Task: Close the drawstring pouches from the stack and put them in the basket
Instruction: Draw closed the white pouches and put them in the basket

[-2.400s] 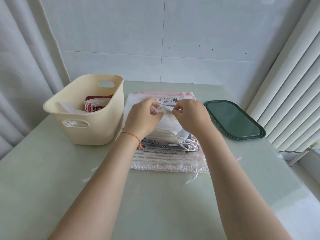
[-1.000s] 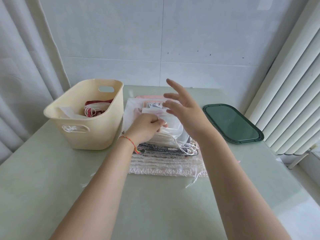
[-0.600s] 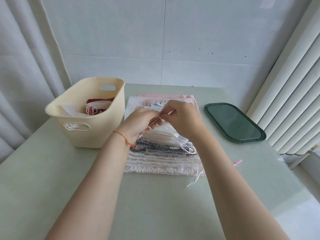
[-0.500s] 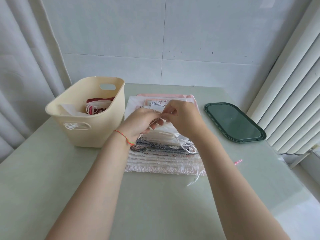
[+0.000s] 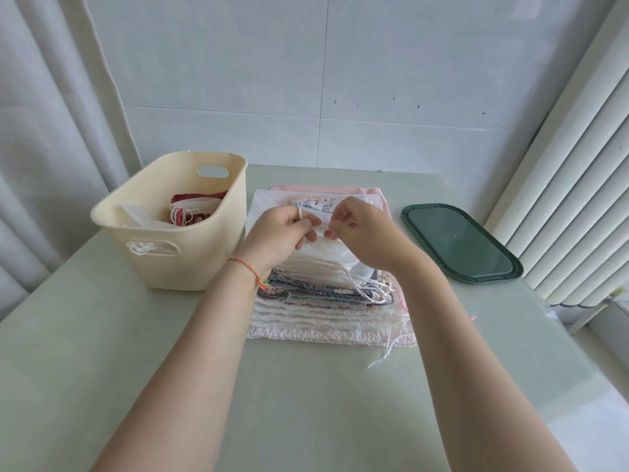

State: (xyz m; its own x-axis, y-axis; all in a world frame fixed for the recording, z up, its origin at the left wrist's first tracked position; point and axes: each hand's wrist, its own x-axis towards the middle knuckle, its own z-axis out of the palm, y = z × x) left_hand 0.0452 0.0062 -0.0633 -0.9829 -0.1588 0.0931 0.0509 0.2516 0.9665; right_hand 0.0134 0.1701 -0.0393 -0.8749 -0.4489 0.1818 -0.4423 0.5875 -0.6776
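Table (image 5: pixel 102 352), pale green, carries everything. Cream basket (image 5: pixel 190 253) sits far left, with closed pouches inside. Just right of it lies the stack (image 5: pixel 326 301) of flat pouches, long axis near to far, gathered mouths and loose cords toward the near edge. Above the stack, left hand (image 5: pixel 279 235) and right hand (image 5: pixel 364 233) pinch a white cord (image 5: pixel 318 227) of the top white pouch (image 5: pixel 326 250) between curled fingertips.

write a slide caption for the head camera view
Both hands, left hand and right hand, pinch a white drawstring pouch atop the fabric pouch stack, beside a cream plastic basket.
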